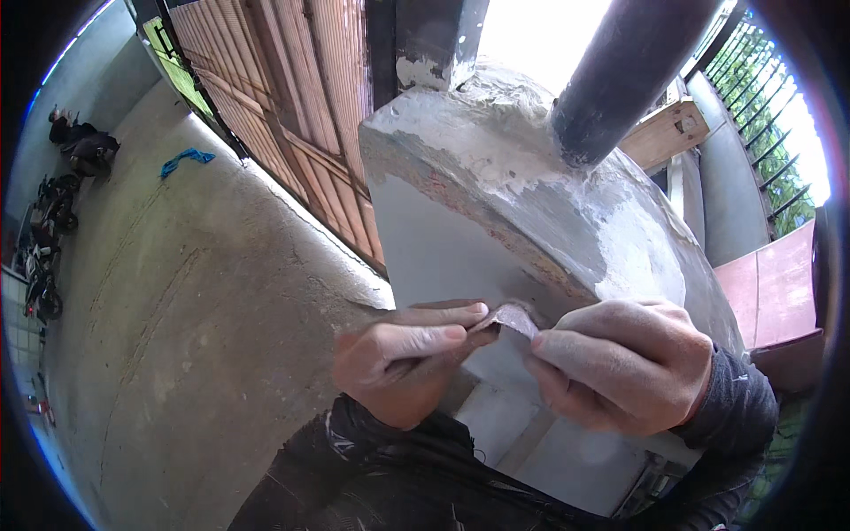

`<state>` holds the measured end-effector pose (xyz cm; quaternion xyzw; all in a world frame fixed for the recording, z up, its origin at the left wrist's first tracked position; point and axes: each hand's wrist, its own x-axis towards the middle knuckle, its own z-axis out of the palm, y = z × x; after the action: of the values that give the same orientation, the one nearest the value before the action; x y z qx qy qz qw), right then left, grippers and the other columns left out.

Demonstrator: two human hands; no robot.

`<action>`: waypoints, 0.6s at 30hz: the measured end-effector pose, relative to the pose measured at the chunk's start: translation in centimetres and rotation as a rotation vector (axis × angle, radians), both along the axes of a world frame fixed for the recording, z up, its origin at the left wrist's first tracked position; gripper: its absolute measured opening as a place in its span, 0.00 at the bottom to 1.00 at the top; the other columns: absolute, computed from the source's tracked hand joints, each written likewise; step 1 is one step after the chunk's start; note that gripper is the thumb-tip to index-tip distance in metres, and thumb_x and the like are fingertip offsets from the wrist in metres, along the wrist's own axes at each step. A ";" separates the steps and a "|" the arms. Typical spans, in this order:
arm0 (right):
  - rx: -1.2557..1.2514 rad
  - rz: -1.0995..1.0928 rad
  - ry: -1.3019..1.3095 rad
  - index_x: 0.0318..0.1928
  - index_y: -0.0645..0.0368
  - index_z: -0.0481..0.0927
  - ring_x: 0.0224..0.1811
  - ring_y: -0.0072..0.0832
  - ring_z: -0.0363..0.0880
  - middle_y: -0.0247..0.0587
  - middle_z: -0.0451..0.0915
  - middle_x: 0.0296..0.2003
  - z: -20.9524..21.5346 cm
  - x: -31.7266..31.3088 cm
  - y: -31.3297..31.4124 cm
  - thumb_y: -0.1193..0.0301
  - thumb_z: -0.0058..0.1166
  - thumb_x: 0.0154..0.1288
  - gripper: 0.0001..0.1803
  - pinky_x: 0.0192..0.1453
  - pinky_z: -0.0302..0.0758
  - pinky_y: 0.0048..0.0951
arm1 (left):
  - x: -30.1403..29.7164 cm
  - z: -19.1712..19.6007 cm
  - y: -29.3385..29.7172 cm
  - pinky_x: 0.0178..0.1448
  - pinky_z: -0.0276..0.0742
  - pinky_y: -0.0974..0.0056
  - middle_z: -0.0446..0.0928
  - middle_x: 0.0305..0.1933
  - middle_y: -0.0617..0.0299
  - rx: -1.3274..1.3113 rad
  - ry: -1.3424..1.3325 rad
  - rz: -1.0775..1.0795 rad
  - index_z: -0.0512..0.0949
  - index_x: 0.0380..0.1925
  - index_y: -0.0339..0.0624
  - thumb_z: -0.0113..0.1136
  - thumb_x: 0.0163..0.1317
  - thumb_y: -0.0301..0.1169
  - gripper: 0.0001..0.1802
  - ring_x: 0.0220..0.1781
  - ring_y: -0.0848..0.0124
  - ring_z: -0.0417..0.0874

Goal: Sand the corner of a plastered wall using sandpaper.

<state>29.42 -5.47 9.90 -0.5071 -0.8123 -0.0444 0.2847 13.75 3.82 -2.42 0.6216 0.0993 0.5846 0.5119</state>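
My left hand point(403, 354) and my right hand point(620, 363) meet in front of a grey plastered concrete block point(496, 195). Both pinch a small worn piece of sandpaper point(513, 317) between thumbs and fingers. The piece is held close against the block's front corner, where reddish material shows through the plaster. Whether it touches the block I cannot tell. Dark sleeves cover both forearms.
A dark round post point(620, 71) rises from the block's rough top. A bare concrete floor point(195, 310) spreads to the left, with a blue cloth point(186, 160) and parked motorbikes point(53, 203) far off. A wooden slatted wall point(283, 97) stands behind; a railing point(779, 115) at right.
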 end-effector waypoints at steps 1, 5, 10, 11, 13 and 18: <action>0.002 0.047 0.030 0.33 0.65 0.82 0.23 0.29 0.83 0.42 0.80 0.26 0.1 -0.1 0.0 0.78 0.69 0.50 0.10 0.27 0.81 0.24 | 0.0 0.2 -0.4 0.47 0.85 0.60 0.82 0.41 0.39 0.006 -0.002 0.005 0.75 0.36 0.36 0.68 0.52 0.16 0.14 0.50 0.57 0.85; -0.007 0.076 0.084 0.35 0.65 0.82 0.26 0.26 0.82 0.42 0.80 0.29 -0.5 0.1 -0.2 0.76 0.65 0.53 0.09 0.32 0.84 0.24 | 0.6 -0.6 -1.1 0.54 0.82 0.58 0.82 0.44 0.39 -0.017 -0.101 -0.220 0.76 0.44 0.34 0.72 0.51 0.21 0.20 0.51 0.55 0.84; -0.125 -0.010 0.236 0.39 0.65 0.81 0.27 0.31 0.84 0.43 0.82 0.28 0.7 -0.1 0.2 0.78 0.63 0.56 0.09 0.31 0.82 0.26 | 0.4 1.2 -2.0 0.55 0.81 0.62 0.82 0.47 0.42 0.000 0.036 -0.172 0.71 0.58 0.32 0.70 0.55 0.23 0.30 0.52 0.59 0.83; -0.251 -0.053 0.283 0.40 0.64 0.81 0.29 0.35 0.86 0.45 0.83 0.30 0.9 0.1 0.2 0.79 0.63 0.56 0.10 0.34 0.82 0.28 | 0.3 0.8 -1.8 0.53 0.80 0.65 0.82 0.47 0.44 -0.090 0.123 -0.150 0.69 0.60 0.31 0.67 0.58 0.23 0.30 0.51 0.64 0.83; -0.286 -0.065 0.337 0.41 0.65 0.80 0.31 0.35 0.85 0.47 0.83 0.32 1.1 0.6 0.3 0.81 0.60 0.56 0.10 0.34 0.80 0.27 | 0.3 0.5 -1.5 0.52 0.79 0.68 0.82 0.46 0.45 -0.182 0.214 -0.128 0.67 0.62 0.30 0.64 0.61 0.23 0.29 0.50 0.68 0.82; -0.114 -0.114 0.211 0.40 0.63 0.82 0.31 0.31 0.82 0.45 0.81 0.32 0.3 1.1 1.2 0.80 0.65 0.51 0.14 0.33 0.78 0.27 | 1.0 1.3 -1.2 0.47 0.76 0.73 0.82 0.44 0.52 -0.433 -0.018 -0.299 0.67 0.62 0.29 0.58 0.66 0.24 0.25 0.44 0.77 0.80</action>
<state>30.53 -4.24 10.22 -0.5697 -0.7488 0.0395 0.3363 14.73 2.60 -1.09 0.5001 0.1245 0.4731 0.7146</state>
